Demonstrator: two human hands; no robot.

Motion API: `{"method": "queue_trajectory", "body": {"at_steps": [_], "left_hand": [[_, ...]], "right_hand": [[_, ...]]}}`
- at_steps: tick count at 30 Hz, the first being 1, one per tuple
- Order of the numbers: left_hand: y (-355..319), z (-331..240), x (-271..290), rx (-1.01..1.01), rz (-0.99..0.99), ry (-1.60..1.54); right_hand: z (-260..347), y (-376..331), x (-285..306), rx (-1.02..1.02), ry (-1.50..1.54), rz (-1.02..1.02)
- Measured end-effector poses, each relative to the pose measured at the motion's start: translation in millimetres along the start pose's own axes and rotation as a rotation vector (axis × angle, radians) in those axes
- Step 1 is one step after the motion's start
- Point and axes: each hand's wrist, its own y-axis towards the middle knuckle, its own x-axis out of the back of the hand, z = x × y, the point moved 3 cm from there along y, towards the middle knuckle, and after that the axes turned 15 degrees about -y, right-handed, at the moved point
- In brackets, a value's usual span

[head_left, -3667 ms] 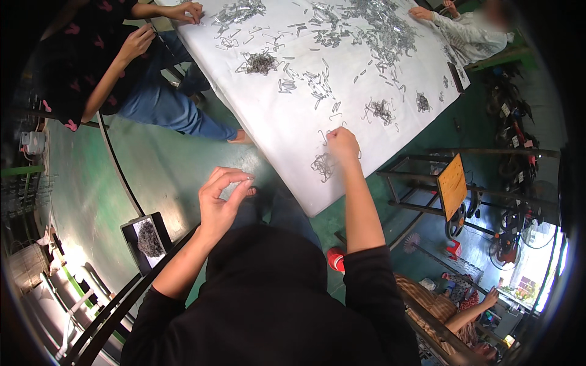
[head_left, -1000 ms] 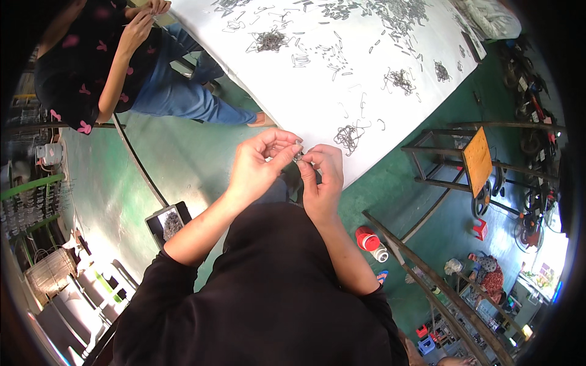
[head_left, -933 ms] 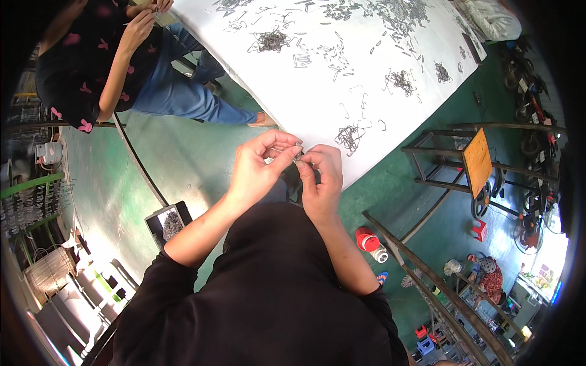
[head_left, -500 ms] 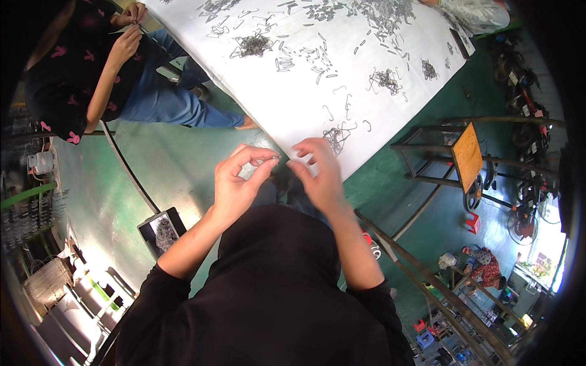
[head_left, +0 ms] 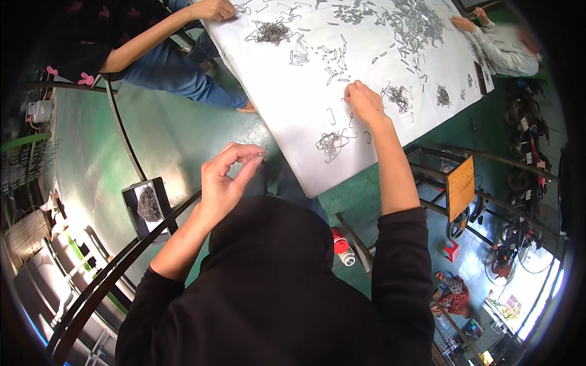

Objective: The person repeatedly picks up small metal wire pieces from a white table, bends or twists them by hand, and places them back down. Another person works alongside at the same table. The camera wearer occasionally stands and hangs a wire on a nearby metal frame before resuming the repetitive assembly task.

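Observation:
My left hand (head_left: 224,182) is held in front of me, just off the table's near left edge. Its thumb and index finger pinch a small metal piece (head_left: 262,154), too small to tell its kind. My right hand (head_left: 367,105) reaches out over the white-covered table (head_left: 287,131), fingers curled down and pressed together; what they hold, if anything, is hidden. Closest to it lie a few loose wire hooks (head_left: 352,120) and a tangled pile of dark hooks (head_left: 398,96). Another hook pile (head_left: 330,144) sits nearer to me.
Small flat metal pieces (head_left: 418,27) cover the far part of the table. A co-worker's hand (head_left: 213,9) rests at the left edge, another person's hands (head_left: 467,23) at the far right. A stool (head_left: 461,188) stands right; a tray with a dark heap (head_left: 148,204) is at left.
My right hand has moved from beside the left hand out and away over the table. My left hand keeps its pinch. The co-worker's hand at left has come down to the table edge.

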Motion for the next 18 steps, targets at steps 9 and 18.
{"method": "queue_trajectory", "body": {"at_steps": [9, 18], "left_hand": [[4, 2, 6, -0.057, 0.002, -0.018], [10, 3, 20, -0.083, 0.05, -0.033]], "right_hand": [[24, -41, 23, -0.405, 0.823, -0.064], [167, -117, 111, -0.317, 1.876, -0.101]]}}
